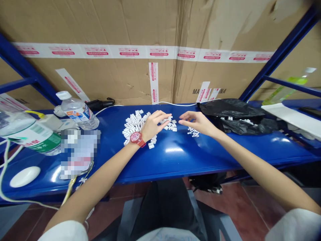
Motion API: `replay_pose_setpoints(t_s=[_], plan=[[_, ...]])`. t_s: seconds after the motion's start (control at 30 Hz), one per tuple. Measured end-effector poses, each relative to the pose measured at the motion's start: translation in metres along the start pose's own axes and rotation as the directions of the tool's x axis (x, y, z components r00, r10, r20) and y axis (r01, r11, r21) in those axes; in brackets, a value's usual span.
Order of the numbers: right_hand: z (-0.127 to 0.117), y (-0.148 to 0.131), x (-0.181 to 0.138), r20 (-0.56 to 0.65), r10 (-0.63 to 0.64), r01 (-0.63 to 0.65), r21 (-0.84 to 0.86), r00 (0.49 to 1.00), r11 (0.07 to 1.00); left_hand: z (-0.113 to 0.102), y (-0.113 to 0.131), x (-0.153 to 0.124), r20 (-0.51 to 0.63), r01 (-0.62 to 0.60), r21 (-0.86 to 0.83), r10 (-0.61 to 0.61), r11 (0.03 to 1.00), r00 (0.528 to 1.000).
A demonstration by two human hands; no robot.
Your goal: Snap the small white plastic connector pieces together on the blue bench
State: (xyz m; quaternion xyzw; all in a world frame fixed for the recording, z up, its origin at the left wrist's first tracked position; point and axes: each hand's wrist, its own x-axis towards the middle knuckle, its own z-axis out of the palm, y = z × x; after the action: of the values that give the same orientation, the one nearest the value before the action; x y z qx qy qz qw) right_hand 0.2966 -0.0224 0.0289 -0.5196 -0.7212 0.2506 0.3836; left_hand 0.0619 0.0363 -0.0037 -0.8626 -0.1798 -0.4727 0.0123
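1. Left hand (153, 125) curves over the small white plastic pieces (134, 127), heaped mid-shelf on the blue metal shelf (173, 157); grip can't be called from here!
2. Right hand (198, 123) half open, empty, right beside a smaller cluster (193, 132).

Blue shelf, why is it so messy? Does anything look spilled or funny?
Yes! Lots of small white plastic pieces lie loose in a jumbled heap on the blue shelf, beside the left hand, as if they spilled. More sit in the folds of a crumpled black plastic bag.
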Motion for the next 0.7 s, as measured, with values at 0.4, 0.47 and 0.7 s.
replay_pose_setpoints(t_s=[0.4,0.47,0.7], plan=[[-0.005,0.011,0.002,0.095,-0.002,0.022,-0.209,0.995,0.978,-0.002,-0.013,-0.002,0.043,0.141,0.028,-0.142,0.99,0.989],[-0.019,0.017,-0.002,0.111,0.026,0.019,-0.387,0.994,0.922,-0.001,-0.019,-0.004,0.112,0.246,0.033,-0.248,0.969,0.962],[0.007,-0.001,0.058,0.148,-0.162,0.21,-0.408,0.976,0.889,-0.008,-0.021,0.001,-0.002,0.413,0.129,-0.416,0.902,0.909]])
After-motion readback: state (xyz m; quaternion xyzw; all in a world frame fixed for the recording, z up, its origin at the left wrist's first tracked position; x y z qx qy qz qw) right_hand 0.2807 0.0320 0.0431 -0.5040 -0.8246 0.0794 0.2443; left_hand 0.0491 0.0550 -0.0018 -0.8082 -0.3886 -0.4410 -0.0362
